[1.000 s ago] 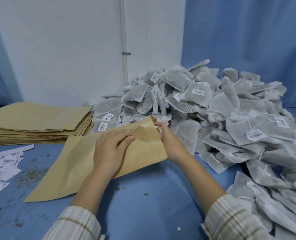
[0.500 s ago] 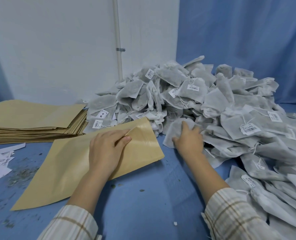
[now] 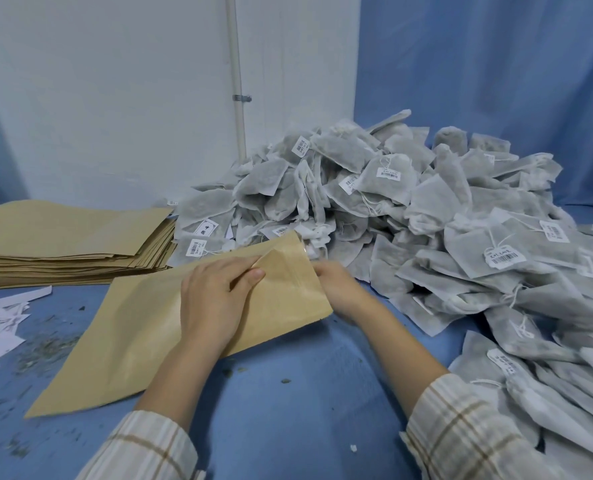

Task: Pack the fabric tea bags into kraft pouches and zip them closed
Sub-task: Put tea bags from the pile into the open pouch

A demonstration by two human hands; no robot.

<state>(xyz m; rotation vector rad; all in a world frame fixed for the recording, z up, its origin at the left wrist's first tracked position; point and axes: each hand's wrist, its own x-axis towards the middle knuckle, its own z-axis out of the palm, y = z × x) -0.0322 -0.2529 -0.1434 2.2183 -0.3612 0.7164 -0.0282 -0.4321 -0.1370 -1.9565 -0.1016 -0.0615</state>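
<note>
We saw a matt brown kraft-paper pouch [image 3: 142,327], smooth with soft creases. The stack of pouches [image 3: 63,244] was the same dull paper. The tea bags [image 3: 409,209] were thin grey-white non-woven fabric, fuzzy and semi-sheer, with white paper tags [image 3: 504,257] on thread. The table cover [image 3: 288,393] looked like matt blue cloth. The sleeves [image 3: 461,438] were soft woven plaid.

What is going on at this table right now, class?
A person is packing tea bags into a kraft pouch lying on the blue table. The left hand pinches the pouch's mouth open, while the right hand is at the opening, its fingers hidden behind the pouch. A big heap of tea bags lies to the right, and a stack of empty pouches to the left.
</note>
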